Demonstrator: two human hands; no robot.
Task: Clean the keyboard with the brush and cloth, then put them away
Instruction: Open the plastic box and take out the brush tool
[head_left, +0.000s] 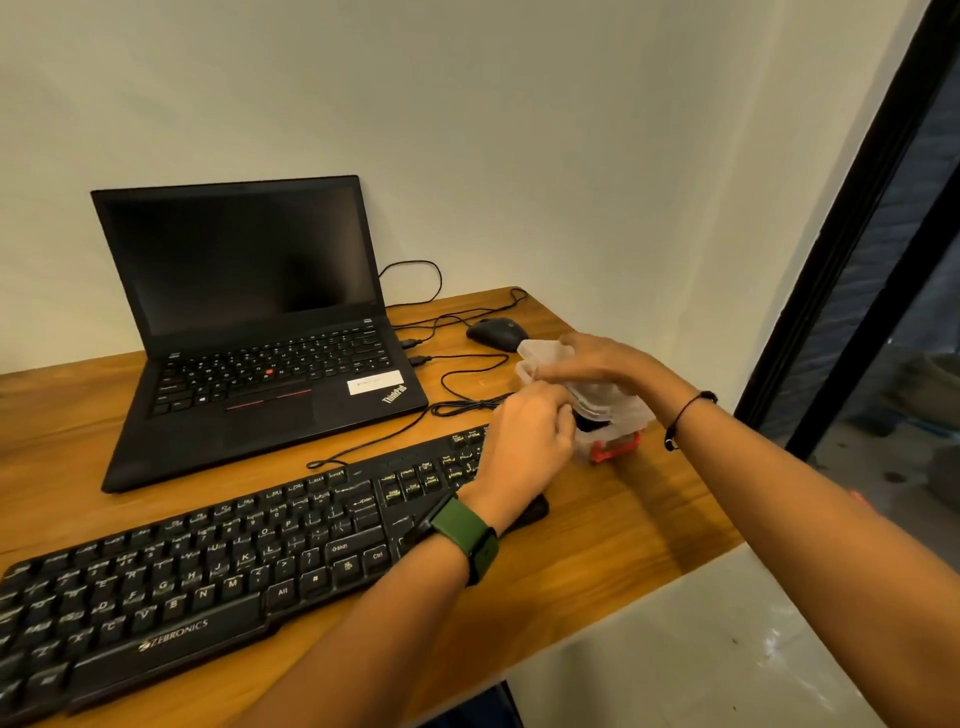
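Our left hand (524, 436) and right hand (597, 364) meet at the desk's (597, 561) right end, both gripping a clear plastic box (613, 410) just beyond the keyboard (208, 571); something dark and something red show through it, perhaps the brush and cloth, though we cannot tell. If we pull too sharply, the box may tip and spill over the desk's near edge, or snag the cables (467, 405) beside it.

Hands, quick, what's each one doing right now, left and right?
Left hand: fingers curled, gripping the clear plastic container beside the keyboard.
Right hand: on top of the container, fingers curled round its lid.
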